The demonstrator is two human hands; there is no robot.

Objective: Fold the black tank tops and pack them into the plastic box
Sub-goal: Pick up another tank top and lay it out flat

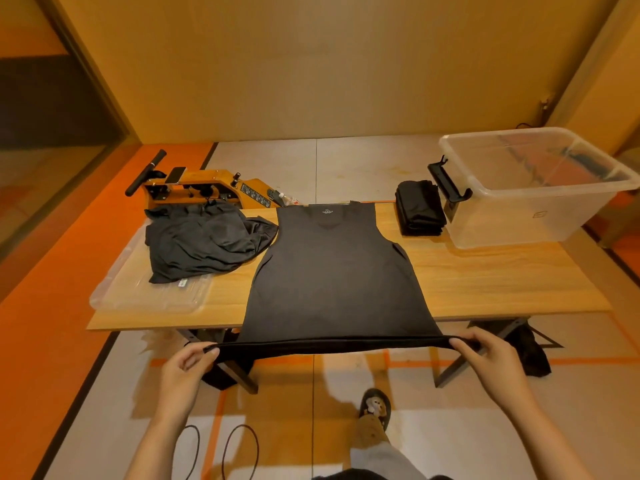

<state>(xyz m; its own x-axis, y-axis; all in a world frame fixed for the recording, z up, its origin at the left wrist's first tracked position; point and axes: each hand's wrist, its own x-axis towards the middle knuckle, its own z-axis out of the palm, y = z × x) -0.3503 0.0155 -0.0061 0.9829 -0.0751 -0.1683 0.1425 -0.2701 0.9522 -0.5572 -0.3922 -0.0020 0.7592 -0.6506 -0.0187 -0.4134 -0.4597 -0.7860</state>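
I cannot read the small white print (327, 212) at the neckline of the spread tank top (332, 271); it is too small. Where the left hand (187, 367) and right hand (485, 355) pinch the hem, cloth hides part of the fingers. Both forearms run off the bottom edge. The plastic box (519, 220) is cut by the right edge; the dark shapes behind its cloudy wall may lie inside or beyond. The heap of tank tops (204, 240) covers part of a clear lid (145, 299).

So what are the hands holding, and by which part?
The black tank top spread on the table, by its bottom hem: the left hand pinches one corner, the right hand the other.
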